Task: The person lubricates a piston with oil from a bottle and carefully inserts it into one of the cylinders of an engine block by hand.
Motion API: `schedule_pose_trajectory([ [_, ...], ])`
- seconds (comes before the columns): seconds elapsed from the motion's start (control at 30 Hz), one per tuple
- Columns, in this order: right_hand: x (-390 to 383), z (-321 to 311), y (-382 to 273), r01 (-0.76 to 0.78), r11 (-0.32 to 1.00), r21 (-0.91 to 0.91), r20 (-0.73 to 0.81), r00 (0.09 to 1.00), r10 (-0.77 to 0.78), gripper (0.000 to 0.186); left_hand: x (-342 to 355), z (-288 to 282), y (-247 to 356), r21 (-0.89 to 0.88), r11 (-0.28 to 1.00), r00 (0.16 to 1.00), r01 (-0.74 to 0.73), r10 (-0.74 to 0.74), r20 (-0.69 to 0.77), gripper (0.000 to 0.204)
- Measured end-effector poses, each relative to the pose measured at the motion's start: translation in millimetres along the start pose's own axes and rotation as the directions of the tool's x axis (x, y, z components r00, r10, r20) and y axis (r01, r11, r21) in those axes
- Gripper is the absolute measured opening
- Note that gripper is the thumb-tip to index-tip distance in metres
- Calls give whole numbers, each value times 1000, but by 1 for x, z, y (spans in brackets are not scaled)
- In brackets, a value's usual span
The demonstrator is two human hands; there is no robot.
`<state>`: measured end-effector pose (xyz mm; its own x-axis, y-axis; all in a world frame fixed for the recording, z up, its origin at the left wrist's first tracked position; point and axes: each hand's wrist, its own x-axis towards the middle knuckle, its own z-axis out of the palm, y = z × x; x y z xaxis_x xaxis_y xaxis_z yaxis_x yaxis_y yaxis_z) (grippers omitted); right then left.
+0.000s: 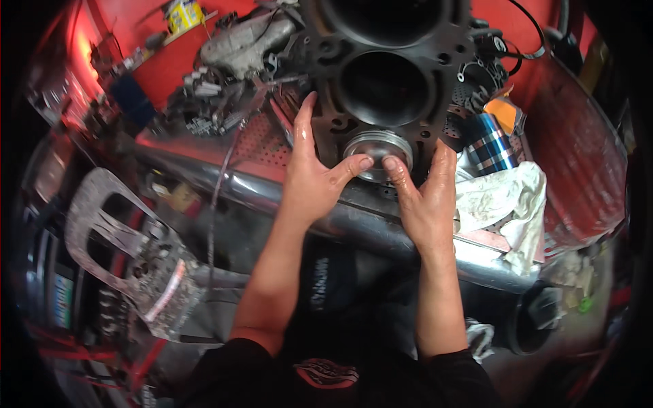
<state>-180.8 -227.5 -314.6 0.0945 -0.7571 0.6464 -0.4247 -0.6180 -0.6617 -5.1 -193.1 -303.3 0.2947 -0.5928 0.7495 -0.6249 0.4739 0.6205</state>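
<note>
A dark engine block [326, 126] with large round bores stands at the top centre. In its nearest bore sits a bright metal piston [378, 143], with ring grooves showing at its rim. My left hand [309, 163] is open along the block's left side, index finger stretched out and thumb tip on the piston. From the right, my right hand [430, 187] rests its thumb on the piston too. Its visible fingers lie stretched along the block's right edge, partly hidden. Both hands look wet or oily.
Around the block, a metal-edged bench [248, 190] carries grey engine parts [248, 44]. On the right lie a stained white rag [507, 197], a blue checked cylinder [490, 143] and an orange piece [502, 112]. A grey plastic chair [102, 228] holding metal parts stands at the left.
</note>
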Motion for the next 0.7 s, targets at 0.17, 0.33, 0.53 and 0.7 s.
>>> schedule_pose_trajectory([
  [0.17,-9,12,1,303,907,-292,-221,901,-372,110,-44,-34,-17,27,995,948,-101,105,-301,75],
  [0.33,-12,12,-3,438,616,-655,-15,807,-590,118,-91,-9,-33,-56,987,919,-152,120,-375,55],
  [0.53,-16,18,-12,379,526,-761,35,834,-550,115,-101,4,-5,7,1000,988,5,-4,-153,52],
  [0.7,-15,22,-14,313,515,-798,21,868,-496,113,-88,-4,1,-35,994,992,102,-104,-68,53],
])
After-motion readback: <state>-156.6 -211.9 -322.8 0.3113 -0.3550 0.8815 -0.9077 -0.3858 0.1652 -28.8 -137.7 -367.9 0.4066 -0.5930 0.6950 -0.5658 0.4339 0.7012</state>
